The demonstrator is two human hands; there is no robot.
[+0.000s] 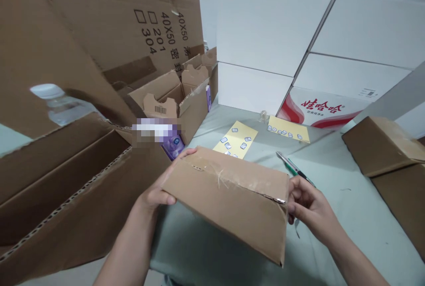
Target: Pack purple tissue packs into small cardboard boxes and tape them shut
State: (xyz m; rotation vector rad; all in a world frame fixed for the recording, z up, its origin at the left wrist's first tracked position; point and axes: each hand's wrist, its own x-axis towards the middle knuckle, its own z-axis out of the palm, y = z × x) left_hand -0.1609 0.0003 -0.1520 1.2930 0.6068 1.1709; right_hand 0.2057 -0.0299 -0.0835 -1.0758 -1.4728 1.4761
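Head view: a brown box (229,197) is held just below the middle of the view, tilted, with its lowest corner toward 5 o'clock. A taped seam runs across its top, and the tape is scuffed. The box is held by both hands, and neither hand is wide open.

The left hand (156,193) is at 7 o'clock from the middle. It is curved around the left end of the box. The right hand (310,208) is at 4 o'clock and is bent around the right end, with a small gap between the fingers.

A box cutter (294,166) with a green handle lies on the table (352,219) at 3 o'clock, just past the right hand. The table is covered with a pale green cloth. Two yellow sheets (235,142) (288,129) with small stickers lie at 12 o'clock, well past the box.

White boxes (272,25) are stacked at 1 o'clock, and one has red print (318,109). A folded cardboard box (381,146) is at 3 o'clock. An open carton (172,100) with a barcode is at 11 o'clock, and a purple pack (173,146) is near it, partly blurred. Big cardboard sheets (99,56) fill the left side, and a clear water bottle (61,104) is seen at 9 o'clock.
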